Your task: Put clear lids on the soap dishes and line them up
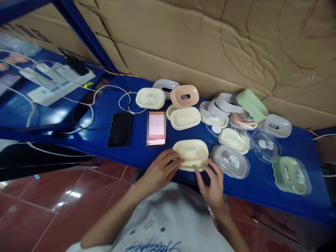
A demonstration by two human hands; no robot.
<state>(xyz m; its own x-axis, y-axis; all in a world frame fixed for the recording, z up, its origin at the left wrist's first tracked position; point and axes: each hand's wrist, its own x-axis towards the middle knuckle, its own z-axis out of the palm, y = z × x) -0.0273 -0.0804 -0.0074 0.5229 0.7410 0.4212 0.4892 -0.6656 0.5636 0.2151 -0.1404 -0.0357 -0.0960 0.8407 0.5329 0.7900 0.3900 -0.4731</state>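
Observation:
A cream oval soap dish (191, 148) lies near the front edge of the blue table, with a second cream rim showing just beneath it. My left hand (163, 168) grips its left front side, thumb and fingertips on the rim. On the right, the fingers of my right hand (212, 180) hold the front right rim. Right beside that hand sits a grey soap dish (230, 161) with a clear lid and a round sticker. Behind the held dish are another cream dish (185, 118) and a peach tray with a slot (184, 96).
A lit phone (156, 128) and a dark phone (119, 130) lie to the left. White power strips (61, 84) and loose cables spread beyond them. Grey rings (223, 106), a green ring (252, 104), clear lids (267, 146) and a green dish (291, 175) crowd the right.

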